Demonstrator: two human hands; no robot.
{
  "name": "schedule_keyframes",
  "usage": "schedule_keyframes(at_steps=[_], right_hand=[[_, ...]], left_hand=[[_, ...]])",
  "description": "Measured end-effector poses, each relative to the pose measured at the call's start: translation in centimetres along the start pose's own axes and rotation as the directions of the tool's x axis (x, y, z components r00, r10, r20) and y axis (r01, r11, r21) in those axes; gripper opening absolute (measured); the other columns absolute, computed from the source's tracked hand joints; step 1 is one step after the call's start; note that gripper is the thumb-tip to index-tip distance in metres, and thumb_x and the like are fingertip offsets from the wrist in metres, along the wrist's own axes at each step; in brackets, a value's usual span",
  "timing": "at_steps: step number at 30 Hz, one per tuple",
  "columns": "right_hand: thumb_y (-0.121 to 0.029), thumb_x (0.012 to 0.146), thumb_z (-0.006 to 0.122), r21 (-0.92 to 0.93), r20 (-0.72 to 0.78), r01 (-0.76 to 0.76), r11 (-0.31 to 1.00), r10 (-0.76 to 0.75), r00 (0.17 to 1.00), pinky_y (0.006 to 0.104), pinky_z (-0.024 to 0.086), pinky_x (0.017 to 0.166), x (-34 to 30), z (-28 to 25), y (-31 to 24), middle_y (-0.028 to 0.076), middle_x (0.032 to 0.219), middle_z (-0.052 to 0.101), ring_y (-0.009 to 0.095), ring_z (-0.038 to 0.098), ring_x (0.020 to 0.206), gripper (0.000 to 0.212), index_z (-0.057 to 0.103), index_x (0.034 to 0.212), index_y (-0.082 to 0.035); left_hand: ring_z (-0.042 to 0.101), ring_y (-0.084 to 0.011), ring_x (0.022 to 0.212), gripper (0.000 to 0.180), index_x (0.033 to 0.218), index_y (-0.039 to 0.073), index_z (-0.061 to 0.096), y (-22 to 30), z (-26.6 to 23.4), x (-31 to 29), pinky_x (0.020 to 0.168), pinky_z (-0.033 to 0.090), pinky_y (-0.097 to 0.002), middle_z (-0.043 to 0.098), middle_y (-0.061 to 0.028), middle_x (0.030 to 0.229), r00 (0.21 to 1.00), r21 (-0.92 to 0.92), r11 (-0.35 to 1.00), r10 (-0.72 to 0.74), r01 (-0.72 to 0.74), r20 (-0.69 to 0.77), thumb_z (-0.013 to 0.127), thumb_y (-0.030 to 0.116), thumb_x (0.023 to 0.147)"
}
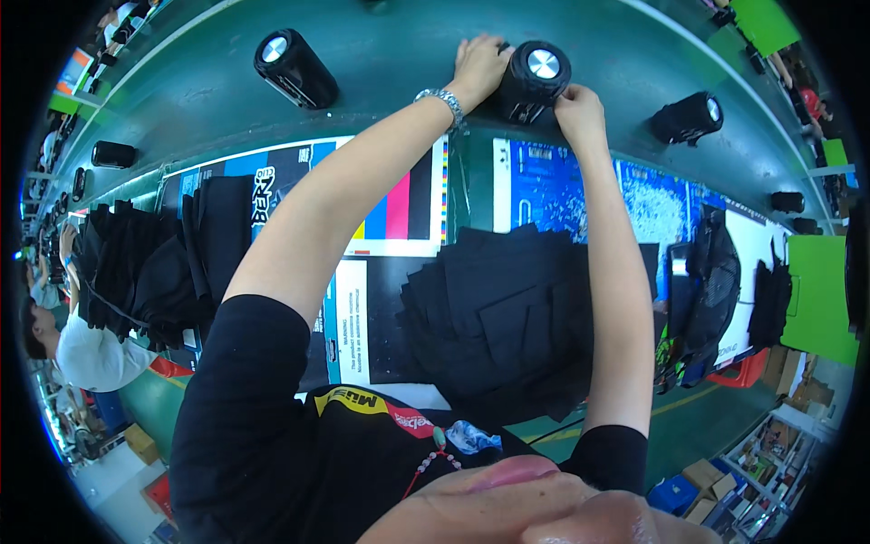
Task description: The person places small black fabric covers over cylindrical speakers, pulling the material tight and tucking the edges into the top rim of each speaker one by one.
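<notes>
A black cylindrical speaker (533,89) with a shiny silver disc on its end stands on the green work surface (399,54) at the far middle. Its sides look dark and wrinkled, as if covered in cloth; I cannot tell for sure. My left hand (479,69), with a bracelet at the wrist, holds the speaker's left side, its fingertips partly hidden. On the right side my right hand (581,113) has its fingers bent in and pressed against the lower part. Below my forearms lies a loose stack of black cloth pieces (517,313).
Similar speakers stand to the left (297,72) and right (686,120). A smaller-looking black cylinder (113,155) lies farther left. Another black cloth pile (136,272) sits at the left, on printed sheets (399,204). A person in a white top (101,354) works at the left.
</notes>
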State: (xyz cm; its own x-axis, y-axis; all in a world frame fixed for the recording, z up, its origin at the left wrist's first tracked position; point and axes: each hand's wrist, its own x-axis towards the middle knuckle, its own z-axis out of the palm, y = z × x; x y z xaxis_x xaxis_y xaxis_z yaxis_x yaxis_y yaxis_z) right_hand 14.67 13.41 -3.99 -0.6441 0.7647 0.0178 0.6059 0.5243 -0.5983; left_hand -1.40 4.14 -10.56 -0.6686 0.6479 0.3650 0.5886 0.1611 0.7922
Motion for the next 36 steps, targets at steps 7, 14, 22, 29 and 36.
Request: schedule_keyframes(at_steps=[7, 14, 22, 29, 36], right_hand=[[-0.028, 0.076, 0.057, -0.041, -0.047, -0.052, 0.998, 0.05, 0.998, 0.0413, 0.05, 0.078, -0.6, -0.4, 0.5, 0.016, 0.089, 0.068, 0.035, 0.064, 0.09, 0.026, 0.069, 0.085, -0.007], [-0.037, 0.091, 0.052, 0.294, -0.181, 0.06, 0.954, -0.006, 0.983, 0.0411, 0.048, 0.07, -1.2, 0.8, 0.7, 0.015, 0.079, 0.066, 0.031, 0.064, 0.077, 0.038, 0.063, 0.087, -0.001], [-0.04, 0.093, 0.055, 0.967, 0.171, -0.144, 0.212, -0.114, 0.979, 0.0317, 0.051, 0.063, -5.1, -2.2, -5.4, 0.01, 0.089, 0.061, 0.019, 0.061, 0.074, 0.042, 0.058, 0.103, 0.001], [-0.02, 0.064, 0.081, 0.066, -0.574, 0.646, 0.761, -0.501, 0.648, 0.0365, 0.046, 0.08, -5.1, -5.2, -5.6, 0.011, 0.101, 0.062, 0.028, 0.054, 0.09, 0.046, 0.063, 0.102, -0.002], [-0.024, 0.06, 0.085, 0.048, -0.57, 0.657, 0.752, -0.52, 0.636, 0.0389, 0.043, 0.083, -5.0, -4.0, -4.4, 0.01, 0.101, 0.059, 0.029, 0.049, 0.097, 0.052, 0.059, 0.101, -0.004]], left_hand=[[0.045, -0.0338, 0.124, 0.037, 0.104, 0.004, 0.069, 0.7, 0.9, -0.2, 0.107, 0.026, -0.0447, 0.055, -0.0205, 0.126, 0.957, 0.291, 0.942, 0.228, -0.169, -0.18, 0.047, 0.032, 0.094], [0.06, -0.0127, 0.079, 0.067, 0.089, 0.0, 0.066, 10.5, -1.5, -2.1, 0.079, 0.046, -0.0272, 0.066, -0.0087, 0.087, 0.917, -0.862, 0.387, -0.35, 0.327, 0.191, 0.038, 0.061, 0.093], [0.054, -0.0347, 0.112, 0.067, 0.111, -0.005, 0.056, 9.7, -6.4, 0.3, 0.1, 0.04, -0.0472, 0.057, -0.0225, 0.119, 0.935, -0.918, -0.366, -0.248, 0.151, 0.253, 0.024, 0.052, 0.096], [0.053, -0.0226, 0.112, 0.056, 0.123, 0.0, 0.052, 9.4, -8.9, -3.9, 0.097, 0.038, -0.0347, 0.057, -0.0144, 0.123, 0.846, -0.864, 0.361, -0.519, 0.35, 0.125, 0.034, 0.047, 0.098], [0.052, -0.0056, 0.079, 0.034, 0.111, 0.005, 0.065, 13.6, -8.9, -1.7, 0.065, 0.041, -0.0204, 0.065, -0.0023, 0.097, 0.997, -0.539, 0.84, -0.034, 0.064, 0.066, 0.061, 0.031, 0.091]])
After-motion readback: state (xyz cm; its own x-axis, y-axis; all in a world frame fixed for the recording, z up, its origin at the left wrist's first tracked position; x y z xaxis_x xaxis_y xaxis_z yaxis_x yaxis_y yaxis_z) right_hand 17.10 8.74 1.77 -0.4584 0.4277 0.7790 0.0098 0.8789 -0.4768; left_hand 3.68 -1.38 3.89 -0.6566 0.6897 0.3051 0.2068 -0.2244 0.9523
